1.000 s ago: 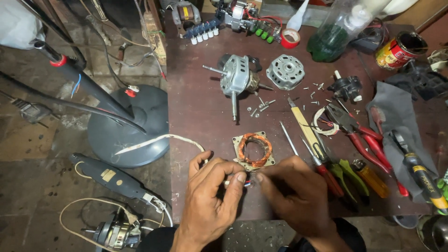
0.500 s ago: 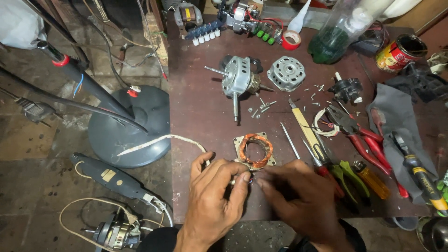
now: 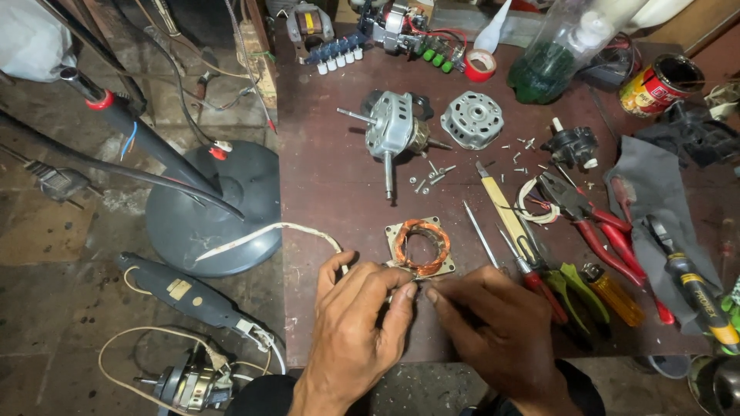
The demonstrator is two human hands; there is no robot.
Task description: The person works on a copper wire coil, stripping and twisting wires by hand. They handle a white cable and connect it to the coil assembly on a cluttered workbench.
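- Left hand (image 3: 356,323) & right hand (image 3: 493,327): fingertips pinched together on thin wire at near edge of stator (image 3: 420,247).
- Stator: 1 square metal plate, copper coil, centre of brown worktable (image 3: 324,192).
- Far: 1 ribbed motor housing (image 3: 472,119).

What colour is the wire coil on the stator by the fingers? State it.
Copper-orange, wound in the square metal stator; the head view shows it best.
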